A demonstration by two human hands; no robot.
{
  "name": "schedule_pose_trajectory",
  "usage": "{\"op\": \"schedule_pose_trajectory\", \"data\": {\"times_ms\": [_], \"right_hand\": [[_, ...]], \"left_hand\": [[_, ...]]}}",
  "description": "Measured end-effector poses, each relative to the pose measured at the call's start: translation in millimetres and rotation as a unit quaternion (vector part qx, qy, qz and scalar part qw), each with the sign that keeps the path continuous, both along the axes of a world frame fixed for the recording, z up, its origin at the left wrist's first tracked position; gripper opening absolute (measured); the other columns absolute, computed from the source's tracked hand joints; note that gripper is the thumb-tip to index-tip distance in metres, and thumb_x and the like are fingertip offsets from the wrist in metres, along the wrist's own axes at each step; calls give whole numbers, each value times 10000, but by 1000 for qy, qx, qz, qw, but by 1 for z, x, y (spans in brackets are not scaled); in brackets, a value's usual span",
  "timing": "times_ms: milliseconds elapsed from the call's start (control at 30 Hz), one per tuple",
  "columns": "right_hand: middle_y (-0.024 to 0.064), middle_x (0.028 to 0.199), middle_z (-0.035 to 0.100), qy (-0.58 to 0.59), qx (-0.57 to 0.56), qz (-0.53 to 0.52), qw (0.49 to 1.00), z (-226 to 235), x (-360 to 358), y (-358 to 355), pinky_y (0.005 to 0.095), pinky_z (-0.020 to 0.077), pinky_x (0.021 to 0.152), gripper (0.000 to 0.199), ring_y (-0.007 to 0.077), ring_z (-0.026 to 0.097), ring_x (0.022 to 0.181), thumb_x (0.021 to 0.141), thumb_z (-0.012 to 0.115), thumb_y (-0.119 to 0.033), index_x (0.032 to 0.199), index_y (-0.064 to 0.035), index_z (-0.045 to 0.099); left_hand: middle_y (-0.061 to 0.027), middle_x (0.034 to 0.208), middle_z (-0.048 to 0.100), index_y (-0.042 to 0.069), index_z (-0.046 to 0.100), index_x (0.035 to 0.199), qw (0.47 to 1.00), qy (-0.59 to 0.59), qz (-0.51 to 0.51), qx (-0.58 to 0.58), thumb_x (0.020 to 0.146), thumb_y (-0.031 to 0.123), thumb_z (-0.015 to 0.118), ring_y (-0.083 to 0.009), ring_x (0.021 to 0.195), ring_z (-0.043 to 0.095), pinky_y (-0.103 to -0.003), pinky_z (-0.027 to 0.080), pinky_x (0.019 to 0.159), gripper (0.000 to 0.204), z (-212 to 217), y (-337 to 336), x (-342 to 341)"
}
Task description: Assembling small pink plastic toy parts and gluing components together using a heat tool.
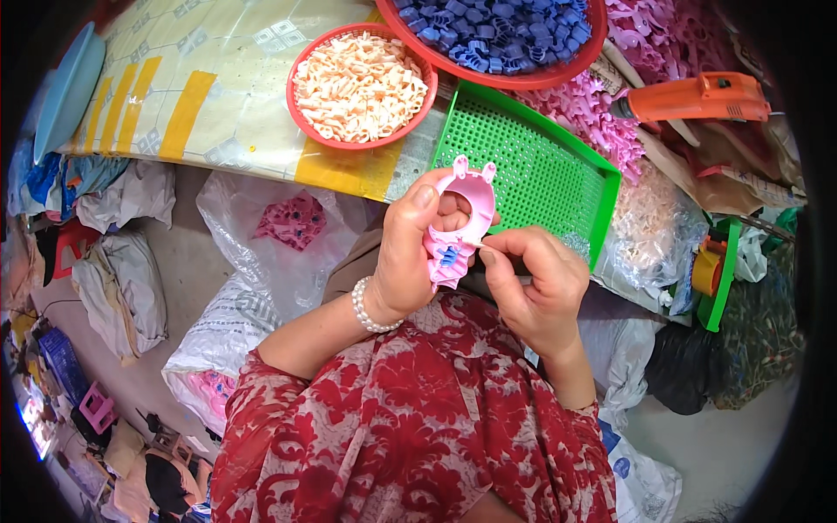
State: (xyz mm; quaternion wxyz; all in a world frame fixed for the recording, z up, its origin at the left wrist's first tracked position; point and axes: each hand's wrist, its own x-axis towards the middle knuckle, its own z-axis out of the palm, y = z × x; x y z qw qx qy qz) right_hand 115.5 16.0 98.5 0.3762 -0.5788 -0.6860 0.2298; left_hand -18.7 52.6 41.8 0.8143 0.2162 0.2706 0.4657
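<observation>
My left hand (403, 240) is closed around a pink plastic toy shell (475, 185), held up over my lap. The shell has a large round opening and two small prongs at its top. A small blue plastic piece (449, 256) sits inside its lower part. My right hand (545, 283) pinches a small pale plastic piece (479, 247) between thumb and forefinger, against the shell's right edge. Most of that piece is hidden by the fingertips. Just beyond my hands, a green perforated tray (540, 174) rests at the table's edge.
On the table (235, 44), a red basket (301, 122) holds peach-coloured pieces, and a larger red basin (523, 84) holds blue ones. Pink parts (588, 118) are heaped at right beside an orange power tool (697, 98). An open plastic bag (248, 218) lies below the table edge.
</observation>
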Motion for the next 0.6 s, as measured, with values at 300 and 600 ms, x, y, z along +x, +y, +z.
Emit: {"op": "schedule_pose_trajectory", "data": {"times_ms": [300, 600], "right_hand": [[102, 670, 588, -51, 27, 5, 998, -7, -5, 0, 336, 459, 493, 135, 247, 593, 565, 728, 702, -2, 783, -9, 579], [109, 632, 577, -70, -48, 18, 996, 2, 2, 0, 349, 439, 472, 103, 259, 575, 525, 766, 678, -54, 763, -23, 580]], "left_hand": [[-190, 1005, 602, -11, 464, 1161, 999, 28, 13, 28, 975, 427, 307, -215, 885, 619, -329, 488, 815, 501, -5, -1, 0], [-174, 1015, 595, -46, 448, 1209, 992, 90, -15, 86, 948, 448, 368, -186, 866, 610, -293, 492, 778, 564, -11, -2, -5]]}}
